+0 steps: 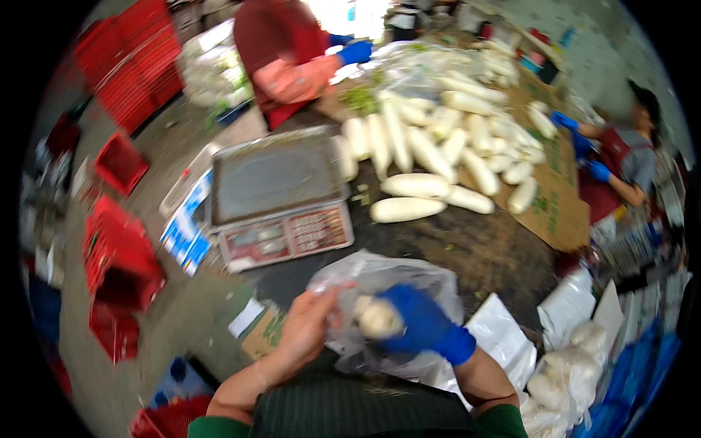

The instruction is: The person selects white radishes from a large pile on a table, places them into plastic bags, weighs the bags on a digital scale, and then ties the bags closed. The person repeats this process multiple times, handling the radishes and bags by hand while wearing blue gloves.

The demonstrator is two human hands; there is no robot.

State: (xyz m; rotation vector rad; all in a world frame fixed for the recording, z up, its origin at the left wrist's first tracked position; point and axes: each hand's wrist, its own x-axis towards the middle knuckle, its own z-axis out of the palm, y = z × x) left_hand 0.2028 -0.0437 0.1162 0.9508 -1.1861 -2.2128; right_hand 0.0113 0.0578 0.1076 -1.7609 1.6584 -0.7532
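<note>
My right hand (426,321), in a blue glove, is closed around a white radish (375,318), whose rounded end points toward me. The radish is at the mouth of a thin clear plastic bag (431,271), partly inside it as far as I can see. My bare left hand (309,323) pinches the bag's left edge, its fingertips somewhat blurred. Just beyond the bag, a heap of long white radishes (412,186) lies on the dark table (504,252). To the left of the heap stands a weighing scale (277,179) with a metal platform and a keypad.
Red plastic crates (120,255) stand on the floor at left. A co-worker in red (281,58) works across the table; another co-worker (621,160) with blue gloves is at right, beside flattened cardboard (562,193). Bagged radishes (566,372) lie at lower right, near white plastic bags (504,339).
</note>
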